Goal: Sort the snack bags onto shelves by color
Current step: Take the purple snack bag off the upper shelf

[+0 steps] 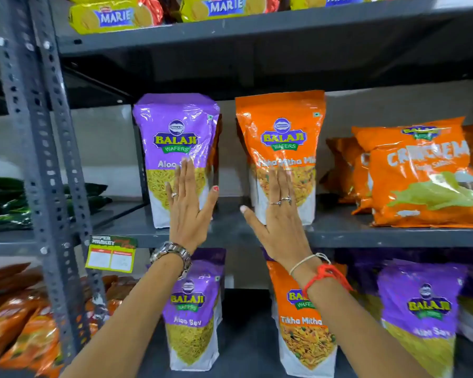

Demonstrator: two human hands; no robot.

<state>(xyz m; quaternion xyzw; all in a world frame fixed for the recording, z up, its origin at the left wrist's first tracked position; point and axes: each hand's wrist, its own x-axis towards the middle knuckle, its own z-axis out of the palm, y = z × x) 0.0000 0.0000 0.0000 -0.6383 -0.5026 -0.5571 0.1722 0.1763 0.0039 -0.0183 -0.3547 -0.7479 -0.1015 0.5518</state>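
A purple Aloo Sev bag (175, 132) stands upright on the middle shelf (230, 230). To its right stands an orange Tikha Mitha bag (281, 132). My left hand (187, 205) lies flat against the purple bag's front, fingers spread. My right hand (277, 211) lies flat against the orange bag's front. Neither hand grips anything. On the shelf below stand a purple bag (193, 317), an orange bag (303, 323) and another purple bag (418, 317), partly hidden by my forearms.
Orange chip bags (418, 175) lie stacked at the middle shelf's right. Yellow Marie biscuit packs (115, 16) fill the top shelf. A grey slotted upright (41, 148) stands left, with dark green bags (8, 200) and orange bags (17, 323) beyond it. A price tag (111, 253) hangs from the shelf edge.
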